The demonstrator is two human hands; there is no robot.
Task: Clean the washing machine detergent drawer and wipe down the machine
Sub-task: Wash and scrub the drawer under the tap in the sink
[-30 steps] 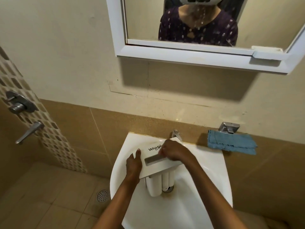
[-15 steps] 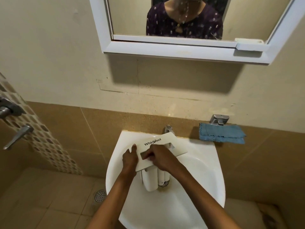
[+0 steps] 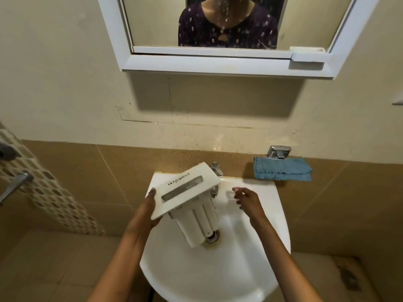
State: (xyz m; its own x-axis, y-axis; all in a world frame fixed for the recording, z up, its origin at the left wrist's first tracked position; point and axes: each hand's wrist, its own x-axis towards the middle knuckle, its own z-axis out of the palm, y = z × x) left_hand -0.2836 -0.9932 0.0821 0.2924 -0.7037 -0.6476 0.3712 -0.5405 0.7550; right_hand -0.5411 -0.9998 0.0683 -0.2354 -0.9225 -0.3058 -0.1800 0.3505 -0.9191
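The detergent drawer (image 3: 187, 188) stands tilted in the white sink (image 3: 218, 280), its front panel with the brand lettering facing up and its far end down by the drain (image 3: 212, 238). The left hand (image 3: 148, 212) holds the panel's lower left corner, its grip clamped on the edge with the thumb on top. The right hand (image 3: 247, 201) hangs over the basin just right of the drawer and apart from it, its grip loose, fingers spread and holding nothing. The tap (image 3: 216, 168) shows behind the panel's upper right corner. A folded blue cloth (image 3: 282, 170) lies on the ledge (image 3: 340, 163) right of the tap. A white-framed mirror (image 3: 218, 64) hangs on the wall above.
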